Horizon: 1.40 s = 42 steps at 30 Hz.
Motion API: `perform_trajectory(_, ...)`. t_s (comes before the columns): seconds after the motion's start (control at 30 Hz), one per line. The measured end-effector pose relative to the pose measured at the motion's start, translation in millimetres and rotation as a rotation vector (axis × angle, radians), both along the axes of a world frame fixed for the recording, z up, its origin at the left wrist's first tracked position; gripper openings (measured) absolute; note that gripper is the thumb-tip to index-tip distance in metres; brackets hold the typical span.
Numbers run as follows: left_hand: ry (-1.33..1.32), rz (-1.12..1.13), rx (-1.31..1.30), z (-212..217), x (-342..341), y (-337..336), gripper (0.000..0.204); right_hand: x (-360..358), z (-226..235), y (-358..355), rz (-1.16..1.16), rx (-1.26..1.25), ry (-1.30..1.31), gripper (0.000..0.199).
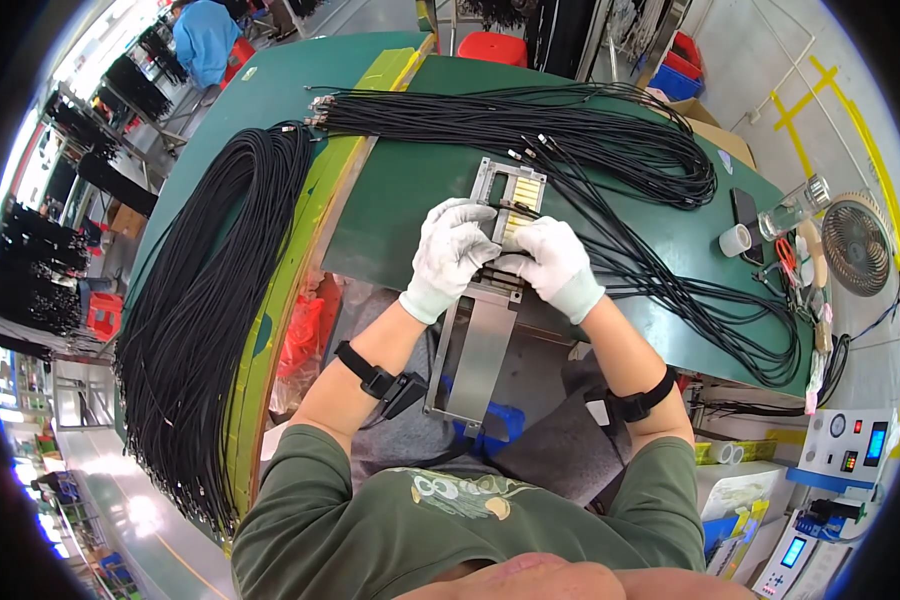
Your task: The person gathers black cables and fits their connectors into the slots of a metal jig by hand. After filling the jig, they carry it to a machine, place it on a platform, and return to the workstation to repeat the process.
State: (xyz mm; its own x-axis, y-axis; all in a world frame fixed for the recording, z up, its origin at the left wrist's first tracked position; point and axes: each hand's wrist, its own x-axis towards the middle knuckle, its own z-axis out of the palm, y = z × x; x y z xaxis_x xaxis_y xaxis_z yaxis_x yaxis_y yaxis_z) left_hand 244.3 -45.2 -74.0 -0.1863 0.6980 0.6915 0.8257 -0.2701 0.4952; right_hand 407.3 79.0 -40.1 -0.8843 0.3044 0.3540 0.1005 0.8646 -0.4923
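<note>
Both hands, L (452, 255) & R (555, 265), grip metal jig (510, 190) at table edge (370, 285).

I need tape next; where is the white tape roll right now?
In the head view the white tape roll sits on the green table, to the person's right, between a black phone and a clear bottle.

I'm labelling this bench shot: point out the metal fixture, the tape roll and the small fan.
metal fixture (480, 350): head view, on its long flat plate.
tape roll (735, 240): head view, on its white side.
small fan (856, 245): head view, on its round grille.
</note>
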Motion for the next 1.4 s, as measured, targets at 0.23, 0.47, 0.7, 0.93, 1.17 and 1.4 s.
perform_trajectory(0.23,-0.212,-0.01,-0.081,-6.5,3.0,5.8,0.02,0.4,-2.6,0.6,-0.03,0.166,0.091,0.021)
perform_trajectory(0.47,-0.168,0.148,-0.015,-7.7,-9.1,1.9,0.02,2.5,-2.2,12.4,-0.028,0.223,0.065,0.015)
perform_trajectory(0.7,0.049,0.381,-0.112,-9.9,-14.2,2.8,0.017,12.5,-7.7,18.1,-0.151,0.191,-0.04,0.012)
perform_trajectory(0.93,-0.087,0.318,-0.111,-23.9,-17.8,5.4,0.018,21.0,-11.6,31.0,-0.213,0.152,-0.094,0.014)
perform_trajectory(1.17,-0.08,0.3,-0.136,-25.7,-18.7,5.1,0.018,19.4,-13.0,30.0,-0.225,0.17,-0.084,0.014)
perform_trajectory(1.4,0.151,0.099,-0.183,3.3,4.3,7.0,0.029,16.1,-20.3,22.4,-0.228,0.289,-0.105,0.015)
